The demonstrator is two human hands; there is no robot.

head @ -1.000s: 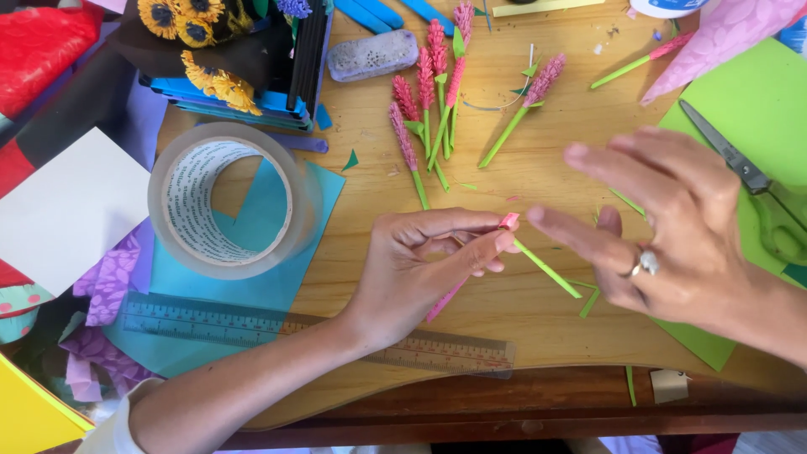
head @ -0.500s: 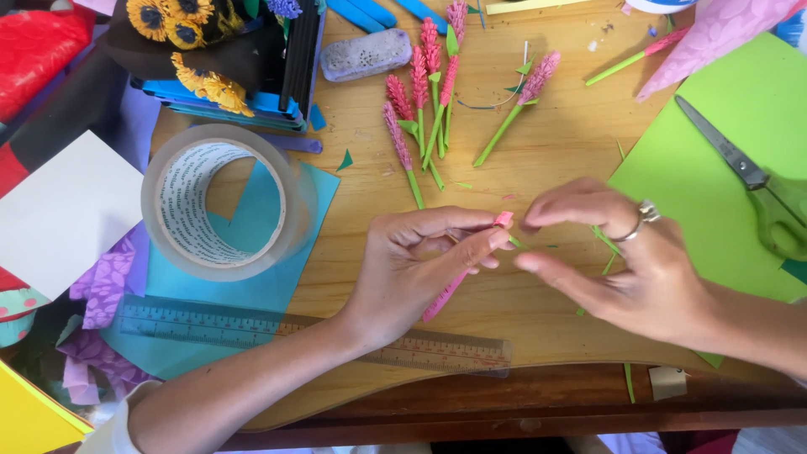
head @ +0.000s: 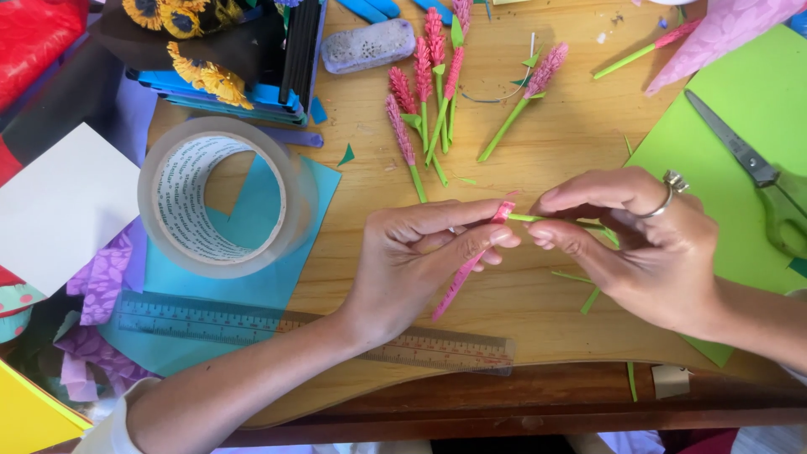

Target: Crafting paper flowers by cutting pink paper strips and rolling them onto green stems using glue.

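Pinching closed: left hand (head: 412, 261) on pink fringed strip (head: 466, 273), right hand (head: 647, 244) apparently gripping green stem (head: 546, 219)

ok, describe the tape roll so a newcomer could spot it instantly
Start at the wooden table, left half. On the blue paper sheet, above the clear ruler, lies the tape roll. It is the only big transparent ring there.

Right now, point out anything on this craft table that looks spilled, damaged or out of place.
Nothing looks damaged or spilled. Only small green paper offcuts lie scattered on the wooden table near the right hand, and the clear ruler lies half under the left hand's forearm.
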